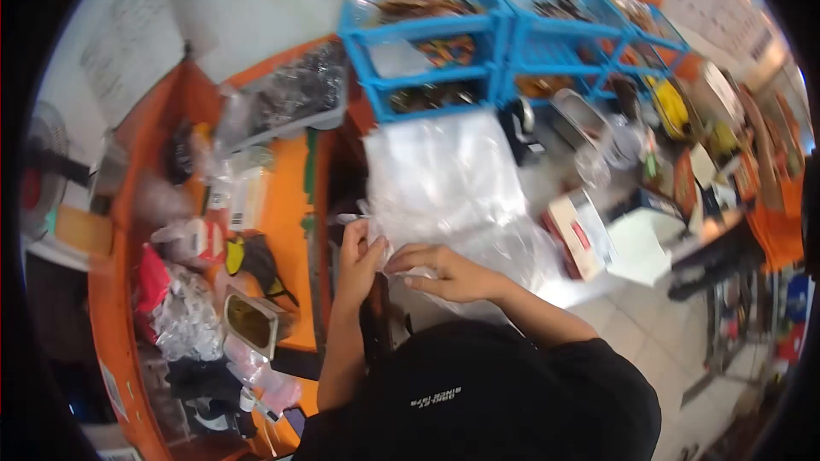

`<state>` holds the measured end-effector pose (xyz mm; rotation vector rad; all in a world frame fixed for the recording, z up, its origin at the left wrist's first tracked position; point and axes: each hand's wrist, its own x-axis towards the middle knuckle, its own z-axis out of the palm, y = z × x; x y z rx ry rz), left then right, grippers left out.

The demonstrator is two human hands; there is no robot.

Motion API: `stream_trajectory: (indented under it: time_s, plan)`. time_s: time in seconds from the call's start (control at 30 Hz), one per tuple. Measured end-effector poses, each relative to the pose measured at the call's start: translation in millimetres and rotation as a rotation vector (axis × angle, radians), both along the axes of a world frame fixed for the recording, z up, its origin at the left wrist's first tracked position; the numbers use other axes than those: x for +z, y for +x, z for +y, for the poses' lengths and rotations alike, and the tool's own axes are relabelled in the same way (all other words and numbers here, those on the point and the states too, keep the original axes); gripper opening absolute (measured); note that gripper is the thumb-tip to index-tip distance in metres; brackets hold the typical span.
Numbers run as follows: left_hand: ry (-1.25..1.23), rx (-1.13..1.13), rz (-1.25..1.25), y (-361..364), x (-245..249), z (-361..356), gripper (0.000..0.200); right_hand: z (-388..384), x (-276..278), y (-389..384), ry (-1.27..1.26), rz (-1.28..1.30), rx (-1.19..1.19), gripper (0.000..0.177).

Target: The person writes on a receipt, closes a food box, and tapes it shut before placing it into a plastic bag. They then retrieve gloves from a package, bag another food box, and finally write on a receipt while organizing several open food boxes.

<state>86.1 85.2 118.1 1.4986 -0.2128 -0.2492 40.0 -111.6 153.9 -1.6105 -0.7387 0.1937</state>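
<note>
Both of my hands are close together at the near left corner of a spread of clear plastic bags (453, 171). Pinched at the fingertips, my left hand (359, 260) holds a bit of thin clear plastic. Beside it on the right, my right hand (440, 271) has its fingers curled on the same plastic, some of which shows under the palm. The plastic between the hands is crumpled, and its exact shape is blurred. Right of the sheets stands an open red and white box (581, 235).
Blue stacked baskets (427, 30) with packets stand at the back. A grey tray of dark bags (299, 94) is at the back left. An orange counter (290, 205) holds a metal container (249, 322) and plastic bags. Jars, a metal tin (581, 115) and boxes crowd the right.
</note>
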Motion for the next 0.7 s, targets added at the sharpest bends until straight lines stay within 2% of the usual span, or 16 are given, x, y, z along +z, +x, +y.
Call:
stream_trajectory:
  time_s: [0.03,0.07,0.1,0.13,0.17,0.2,0.23,0.27,0.3,0.33,0.4,0.43,0.5,0.6,0.67,0.7]
  plan:
    - [-0.075,-0.138,0.114,-3.7,-3.2,-11.6,0.024,-15.2,1.6,-17.0,0.045,0.031,-0.130,0.028]
    - [-0.084,-0.164,0.143,-13.2,-4.2,-22.3,0.024,-29.2,1.5,-32.0,0.089,0.055,-0.250,0.028]
    - [-0.069,-0.373,0.236,-21.2,-2.9,-31.5,0.019,-43.8,-7.3,-43.7,0.127,0.127,-0.327,0.029]
    - [-0.052,-0.577,0.321,-27.5,-3.2,-40.3,0.016,-61.3,-8.3,-54.9,-0.022,0.070,-0.422,0.032]
    - [-0.067,-0.654,0.295,-32.1,-5.8,-51.5,0.014,-80.5,-8.6,-64.3,-0.170,0.011,-0.509,0.034]
    - [-0.071,-0.663,0.297,-35.2,-7.5,-63.1,0.014,-103.6,-9.8,-70.0,-0.171,0.111,-0.645,0.037]
    - [-0.116,-0.640,0.251,-37.8,-9.3,-75.3,0.014,-132.6,-28.8,-72.6,-0.135,0.032,-0.939,0.031]
    - [-0.160,-0.617,0.205,-41.0,-12.2,-88.6,0.014,-162.6,-31.1,-74.5,-0.356,-0.015,-1.184,0.033]
    - [-0.183,-0.587,0.237,-45.8,-22.7,-103.3,0.016,-199.1,-44.7,-77.2,-0.612,-0.078,-1.257,0.037]
    - [-0.187,-0.591,0.240,-51.8,-33.0,-113.4,0.016,-226.1,-67.6,-80.5,-0.863,-0.030,-1.262,0.067]
    - [0.774,-0.579,-0.739,-56.7,-58.4,-128.3,0.017,-246.6,-113.2,-90.3,-1.393,0.020,-1.170,0.101]
    - [0.902,-0.477,-0.868,-57.1,-94.2,-127.8,0.018,-246.7,-114.5,-90.3,-1.391,0.014,-1.154,0.101]
    - [0.921,-0.439,-0.820,-56.2,-95.8,-124.6,0.020,-240.9,-112.1,-86.4,-1.249,0.257,-1.115,0.123]
    - [0.920,-0.452,-0.746,-62.0,-94.2,-115.6,0.022,-229.9,-93.5,-88.6,-1.206,0.342,-1.222,0.120]
    - [0.914,-0.500,-0.701,-71.5,-88.7,-104.9,0.022,-212.8,-47.7,-97.2,-1.232,0.275,-1.192,0.114]
    - [0.910,-0.568,-0.811,-76.1,-83.4,-99.0,0.024,-204.0,-29.5,-100.7,-1.216,0.188,-1.212,0.113]
